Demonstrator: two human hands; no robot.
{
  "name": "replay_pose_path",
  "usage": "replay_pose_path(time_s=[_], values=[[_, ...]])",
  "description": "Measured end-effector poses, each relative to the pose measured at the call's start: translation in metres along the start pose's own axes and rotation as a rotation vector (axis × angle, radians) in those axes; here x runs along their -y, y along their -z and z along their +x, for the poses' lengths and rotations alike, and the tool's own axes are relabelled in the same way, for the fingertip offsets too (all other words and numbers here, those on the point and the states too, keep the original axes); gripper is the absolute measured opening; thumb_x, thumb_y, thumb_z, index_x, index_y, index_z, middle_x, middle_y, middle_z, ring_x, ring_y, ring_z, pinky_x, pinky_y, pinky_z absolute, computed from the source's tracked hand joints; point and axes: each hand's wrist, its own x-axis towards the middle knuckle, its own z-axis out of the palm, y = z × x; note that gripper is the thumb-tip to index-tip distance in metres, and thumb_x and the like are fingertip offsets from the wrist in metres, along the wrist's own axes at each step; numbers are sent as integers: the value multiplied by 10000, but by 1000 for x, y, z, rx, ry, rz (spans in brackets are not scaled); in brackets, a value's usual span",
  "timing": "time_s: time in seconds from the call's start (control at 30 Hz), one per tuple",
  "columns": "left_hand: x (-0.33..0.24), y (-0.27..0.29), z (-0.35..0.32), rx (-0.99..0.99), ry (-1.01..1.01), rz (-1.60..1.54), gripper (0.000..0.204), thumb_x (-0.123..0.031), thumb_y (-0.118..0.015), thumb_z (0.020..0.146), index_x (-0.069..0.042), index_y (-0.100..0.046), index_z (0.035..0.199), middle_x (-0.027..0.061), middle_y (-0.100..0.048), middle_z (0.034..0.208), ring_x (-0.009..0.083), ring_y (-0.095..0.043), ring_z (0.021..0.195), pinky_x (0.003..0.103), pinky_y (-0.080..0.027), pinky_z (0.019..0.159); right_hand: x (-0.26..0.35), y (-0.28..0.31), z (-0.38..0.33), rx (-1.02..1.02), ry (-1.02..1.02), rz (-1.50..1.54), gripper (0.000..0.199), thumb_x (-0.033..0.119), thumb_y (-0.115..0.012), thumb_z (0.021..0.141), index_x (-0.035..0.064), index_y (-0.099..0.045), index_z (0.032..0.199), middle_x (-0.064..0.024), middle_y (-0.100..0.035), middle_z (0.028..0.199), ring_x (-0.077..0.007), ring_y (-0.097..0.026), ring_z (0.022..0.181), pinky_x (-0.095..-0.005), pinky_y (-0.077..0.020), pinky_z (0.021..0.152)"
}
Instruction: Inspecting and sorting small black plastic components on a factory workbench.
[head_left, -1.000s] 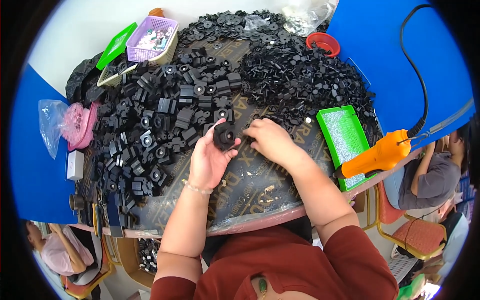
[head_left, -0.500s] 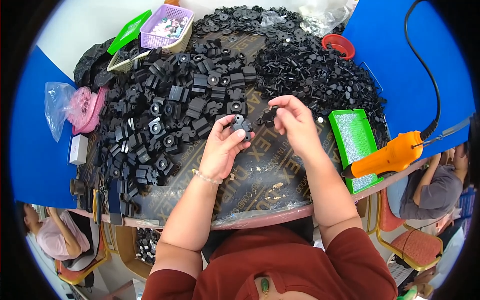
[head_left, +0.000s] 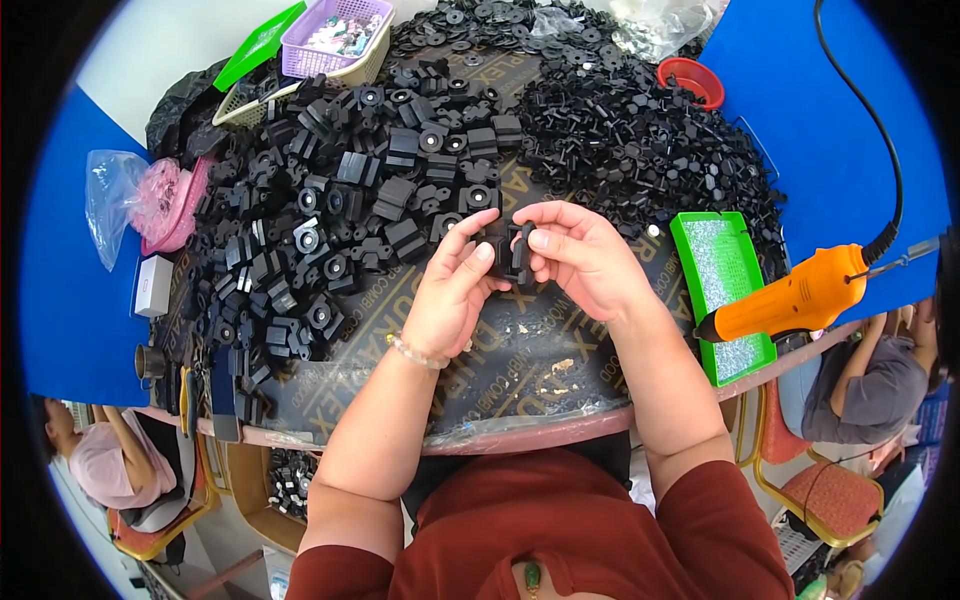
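Above the middle of the table my two hands meet around black plastic parts. My left hand (head_left: 452, 292) is closed on a black plastic housing (head_left: 503, 258), gripped between thumb and fingers. Pinched in my right hand (head_left: 588, 258) is a small flat black plastic piece (head_left: 524, 246), which is up against the housing's right side. My fingers hide part of both pieces, so I cannot tell whether they are joined. Just left of my hands spreads a heap of larger black plastic housings (head_left: 395, 195). Beyond my right hand lies a pile of small black pieces (head_left: 640, 145).
A green tray of small metal bits (head_left: 683, 235) stands at the right, with an orange electric screwdriver (head_left: 790, 300) hanging over it. Round black discs (head_left: 470, 28), a red bowl (head_left: 690, 84) and a purple basket (head_left: 287, 55) are at the far side. Two people sit nearby.
My right hand has moved left, bringing its small black piece against the housing. My left hand has turned the housing and shifted slightly right.
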Motion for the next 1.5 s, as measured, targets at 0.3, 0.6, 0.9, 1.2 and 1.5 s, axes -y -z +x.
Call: replay_pose_path(time_s=[0.3,0.6,0.9,1.2,1.5], values=[[0,-1,-1,-9,13,-46,440,-170,-516,1031,-91,-428,1454,50,-593,1253,125,-572,1073,298,-474,867,1,1,-1,-40,23,-24,254,62,-682,916,-4,-649,1159,-26,-666,864,-96,-608,705,-232,-518,669],[-2,-10,-2,-9,-7,-8,481,-210,-563,1019,-86,-421,1462,47,-580,1262,128,-571,1085,294,-474,884,-2,-9,-4,-132,294,-507,380,37,-740,843,31,-661,1215,-48,-592,1047,-98,-593,784,-224,-506,688],[-1,-12,-5,124,-90,281,1117,103,-644,864,-241,142,1579,156,-586,1251,191,-580,1153,359,-506,964,15,-2,-10,42,-9,-655,498,49,-721,812,13,-606,1295,-84,-650,1129,-151,-599,983,-292,-499,894],[-26,8,3,-320,-445,417,584,25,-508,877,-38,-417,1450,124,-561,1332,178,-564,1137,283,-463,932,-32,-8,4,112,600,-1562,526,59,-851,614,44,-524,1026,-142,-532,1083,-355,-530,1035,-432,-479,903],[-30,15,2,-418,-434,213,369,-28,-531,952,-21,-536,1321,95,-630,1225,134,-600,1030,259,-483,837,-11,-10,59,-223,591,-1650,330,58,-735,783,51,-597,1082,-138,-599,1044,-359,-597,1013,-447,-498,893]])
